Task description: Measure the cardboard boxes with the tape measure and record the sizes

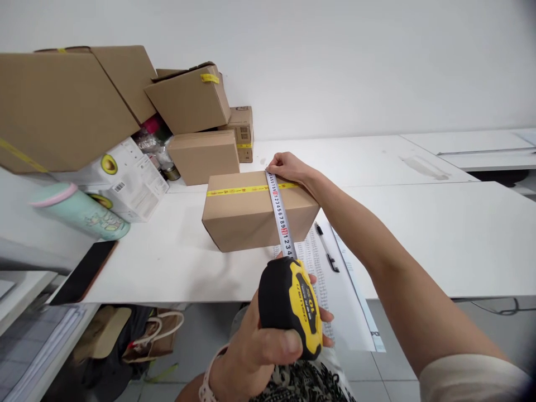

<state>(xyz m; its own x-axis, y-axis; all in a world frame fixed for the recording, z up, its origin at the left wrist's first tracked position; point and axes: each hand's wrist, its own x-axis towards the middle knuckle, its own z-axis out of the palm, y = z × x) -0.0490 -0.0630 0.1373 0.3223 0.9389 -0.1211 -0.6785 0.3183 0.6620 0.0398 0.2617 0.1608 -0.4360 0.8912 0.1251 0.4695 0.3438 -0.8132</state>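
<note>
A closed cardboard box [247, 218] with a strip of yellow tape [234, 190] along its top sits on the white table. My left hand [263, 352] grips a yellow and black tape measure [293, 307] in front of the box, thumb against its side. From it the metal blade [278, 212] runs out over the front edge and across the box top, numbers facing up. At the far top edge, my right hand [288, 166] pinches the blade's end, its forearm passing over the box's right side. The hook of the blade is hidden by the fingers.
Printed paper sheets [347, 296] and a black pen [327, 248] lie right of the box, the paper overhanging the table edge. Several cardboard boxes [190, 103] are stacked at the back left. A mint bottle [84, 212] and a phone [86, 271] are at the left.
</note>
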